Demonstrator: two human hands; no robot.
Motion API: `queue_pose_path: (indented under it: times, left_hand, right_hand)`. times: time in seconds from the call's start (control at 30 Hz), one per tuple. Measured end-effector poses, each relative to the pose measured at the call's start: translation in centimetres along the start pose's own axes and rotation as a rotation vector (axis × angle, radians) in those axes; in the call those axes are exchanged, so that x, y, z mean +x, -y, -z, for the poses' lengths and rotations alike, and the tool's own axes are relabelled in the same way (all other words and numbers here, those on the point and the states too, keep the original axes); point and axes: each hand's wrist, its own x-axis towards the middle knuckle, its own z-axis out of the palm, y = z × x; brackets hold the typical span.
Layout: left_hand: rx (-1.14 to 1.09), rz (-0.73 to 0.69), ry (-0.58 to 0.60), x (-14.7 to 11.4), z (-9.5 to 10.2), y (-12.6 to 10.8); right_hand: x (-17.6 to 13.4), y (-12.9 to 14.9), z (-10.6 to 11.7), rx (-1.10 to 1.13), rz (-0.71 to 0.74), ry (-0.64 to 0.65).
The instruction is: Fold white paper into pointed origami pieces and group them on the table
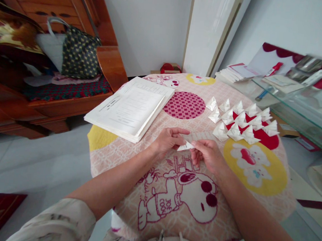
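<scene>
Folded paper piece: small, white, printed, held over the middle of the round table, between your two hands. Your left hand pinches its left end, index finger reaching out above it; your right hand pinches the right end between thumb and forefinger, other fingers curled under. Creases are too small to read from this height, and your fingers cover both ends, so I can't tell how far the folding has got.

Step in hand, as I judge it: shaping or pressing a fold, both hands sharing the work. Next move seems to call for light, even fingertip pressure, one end steadied while the other is worked.

Around you: pointed folded pieces stand in loose rows toward the table's right edge, beyond your right hand. Paper stack lies toward the far left, one corner reaching the left edge, its near corner close to your left forearm. Past the right edge, a glass shelf carries papers and small goods; off the left, a patterned bag sits on a wooden bench.

In the way: the rows look light, so a right-hand sweep outward could topple them; the stack limits your left elbow's swing forward.
</scene>
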Motion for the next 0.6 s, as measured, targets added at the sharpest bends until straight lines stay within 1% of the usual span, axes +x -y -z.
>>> queue_pose_path:
  times: [0.23,0.47,0.6]
  left_hand:
    - [-0.015,0.022,0.008,0.19,0.15,0.1]
    - [-0.04,0.035,0.016,0.06,0.06,-0.03]
    - [-0.059,0.051,0.029,0.04,0.04,0.06]
  right_hand:
    - [-0.01,-0.02,0.0,-0.012,0.018,0.014]
    - [-0.01,0.03,0.21,-0.058,0.013,0.089]
    - [-0.09,-0.01,0.04,-0.056,0.02,0.088]
